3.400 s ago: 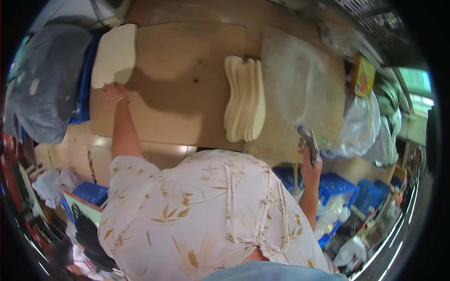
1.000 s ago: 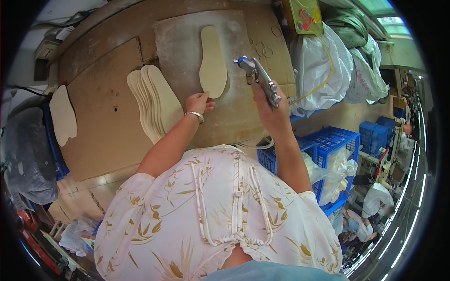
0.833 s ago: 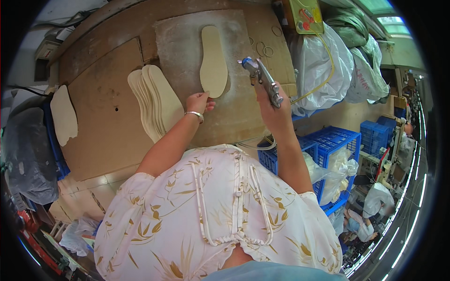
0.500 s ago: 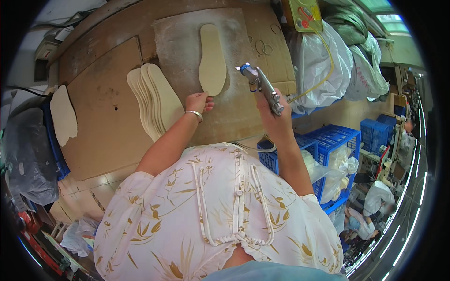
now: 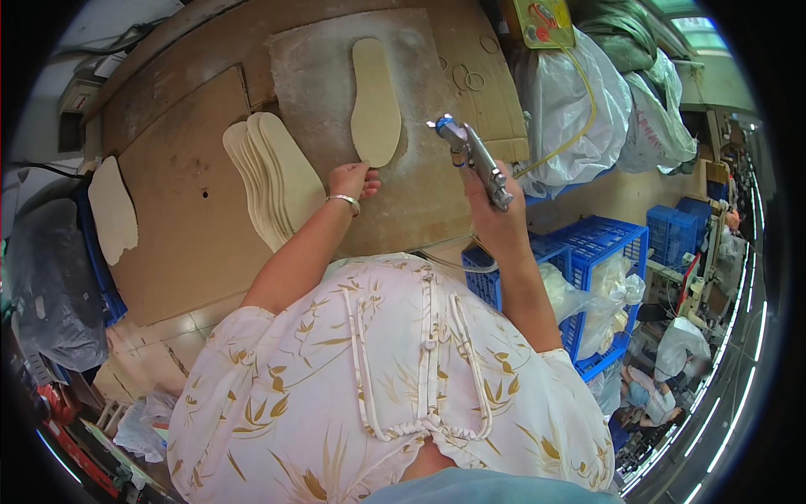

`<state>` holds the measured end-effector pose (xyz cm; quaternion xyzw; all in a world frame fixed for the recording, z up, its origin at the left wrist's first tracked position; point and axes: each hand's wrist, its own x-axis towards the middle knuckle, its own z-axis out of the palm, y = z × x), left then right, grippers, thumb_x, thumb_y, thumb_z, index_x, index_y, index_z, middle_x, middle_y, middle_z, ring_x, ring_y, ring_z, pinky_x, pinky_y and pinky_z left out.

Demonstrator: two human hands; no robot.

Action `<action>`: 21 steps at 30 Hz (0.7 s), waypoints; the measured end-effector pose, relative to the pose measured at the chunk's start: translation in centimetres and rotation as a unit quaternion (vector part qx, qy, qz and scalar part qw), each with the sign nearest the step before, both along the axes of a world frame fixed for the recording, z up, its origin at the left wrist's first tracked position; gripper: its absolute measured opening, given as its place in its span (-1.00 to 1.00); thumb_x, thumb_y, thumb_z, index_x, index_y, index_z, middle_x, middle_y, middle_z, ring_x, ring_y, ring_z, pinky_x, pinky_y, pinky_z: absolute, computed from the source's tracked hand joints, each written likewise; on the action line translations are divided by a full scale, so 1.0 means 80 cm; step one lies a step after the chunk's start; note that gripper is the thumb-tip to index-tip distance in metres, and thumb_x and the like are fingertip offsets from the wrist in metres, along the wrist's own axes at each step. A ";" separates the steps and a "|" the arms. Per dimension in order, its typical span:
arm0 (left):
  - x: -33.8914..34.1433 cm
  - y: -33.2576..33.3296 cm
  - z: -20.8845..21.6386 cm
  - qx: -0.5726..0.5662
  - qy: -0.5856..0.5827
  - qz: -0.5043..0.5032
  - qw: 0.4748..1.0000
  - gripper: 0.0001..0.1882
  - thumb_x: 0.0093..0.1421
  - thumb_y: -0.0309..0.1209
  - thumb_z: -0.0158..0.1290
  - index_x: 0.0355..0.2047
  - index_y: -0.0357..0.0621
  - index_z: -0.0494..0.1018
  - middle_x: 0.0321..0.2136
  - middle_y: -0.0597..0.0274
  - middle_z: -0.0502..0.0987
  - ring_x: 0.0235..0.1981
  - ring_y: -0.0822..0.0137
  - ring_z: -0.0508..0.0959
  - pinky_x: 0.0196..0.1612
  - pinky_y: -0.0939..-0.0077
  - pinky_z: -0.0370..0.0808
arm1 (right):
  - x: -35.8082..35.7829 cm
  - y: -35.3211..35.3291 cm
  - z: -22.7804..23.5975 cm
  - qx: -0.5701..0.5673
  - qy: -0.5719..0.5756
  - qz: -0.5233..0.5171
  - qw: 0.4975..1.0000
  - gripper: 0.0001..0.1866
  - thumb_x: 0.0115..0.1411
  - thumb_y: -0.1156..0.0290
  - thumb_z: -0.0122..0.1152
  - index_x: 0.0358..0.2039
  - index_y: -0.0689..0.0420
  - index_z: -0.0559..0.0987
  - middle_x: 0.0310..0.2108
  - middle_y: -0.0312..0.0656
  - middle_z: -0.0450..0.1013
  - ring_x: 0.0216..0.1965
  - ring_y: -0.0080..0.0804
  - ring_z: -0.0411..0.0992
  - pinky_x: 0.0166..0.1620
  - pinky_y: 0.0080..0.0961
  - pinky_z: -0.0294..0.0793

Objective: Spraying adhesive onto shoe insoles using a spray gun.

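Between the thumb and fingers of my left hand (image 5: pixel 353 181) is the heel end of a cream insole (image 5: pixel 374 105). That insole lies on a whitish, dusted cardboard sheet (image 5: pixel 306 92). My right hand (image 5: pixel 501 214) is wrapped round the handle of a metal spray gun (image 5: pixel 480 160). Its blue-ringed nozzle faces left, toward the insole and a little apart from it. A fanned stack of several cream insoles (image 5: pixel 273 176) lies left of my left hand, partly behind my forearm.
Rubber rings (image 5: pixel 468 78) lie on the cardboard at the right. A yellow hose (image 5: pixel 579 126) hangs over white plastic bags (image 5: pixel 558 118). Blue crates (image 5: pixel 600 244) with bagged goods stand right of my arm. An irregular cream piece (image 5: pixel 112 210) rests at the far left.
The insole, stack and table sit slightly further left and up in the picture. My left hand keeps its pinch and the spray gun stays in my right hand, nearly still.
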<state>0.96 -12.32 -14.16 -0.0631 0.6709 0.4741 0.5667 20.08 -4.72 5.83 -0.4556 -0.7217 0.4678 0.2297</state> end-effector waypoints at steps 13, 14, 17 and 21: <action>0.002 0.000 -0.007 0.007 -0.002 0.007 1.000 -0.75 0.21 -0.33 0.00 -0.23 -0.29 0.43 -0.40 0.12 0.57 -0.51 0.32 0.58 -0.52 0.56 0.53 | 0.006 0.002 0.010 -0.003 0.018 0.032 0.999 -0.76 0.22 0.29 0.15 -0.28 0.21 0.44 -0.64 -0.33 0.26 -0.56 -0.64 0.18 -0.48 -0.61 0.25; 0.002 0.000 -0.006 0.003 0.000 0.009 1.000 -0.75 0.21 -0.33 0.00 -0.23 -0.29 0.43 -0.40 0.11 0.57 -0.51 0.32 0.58 -0.52 0.56 0.53 | 0.006 -0.001 0.011 -0.027 0.012 0.044 0.999 -0.76 0.22 0.29 0.15 -0.28 0.21 0.44 -0.63 -0.32 0.26 -0.56 -0.63 0.18 -0.47 -0.60 0.25; 0.002 0.001 -0.006 0.005 -0.002 0.009 1.000 -0.75 0.21 -0.34 0.00 -0.23 -0.29 0.42 -0.40 0.12 0.57 -0.50 0.32 0.58 -0.52 0.56 0.53 | 0.005 0.000 0.006 -0.010 0.030 0.018 0.999 -0.76 0.21 0.29 0.16 -0.29 0.21 0.44 -0.64 -0.33 0.25 -0.56 -0.61 0.18 -0.48 -0.59 0.26; 0.002 0.000 -0.005 0.005 -0.001 0.007 1.000 -0.75 0.21 -0.34 0.00 -0.23 -0.29 0.42 -0.40 0.12 0.57 -0.50 0.32 0.58 -0.52 0.56 0.53 | 0.009 0.004 0.011 -0.011 0.007 -0.005 1.000 -0.78 0.20 0.32 0.16 -0.30 0.21 0.43 -0.65 -0.30 0.27 -0.58 -0.60 0.18 -0.48 -0.58 0.27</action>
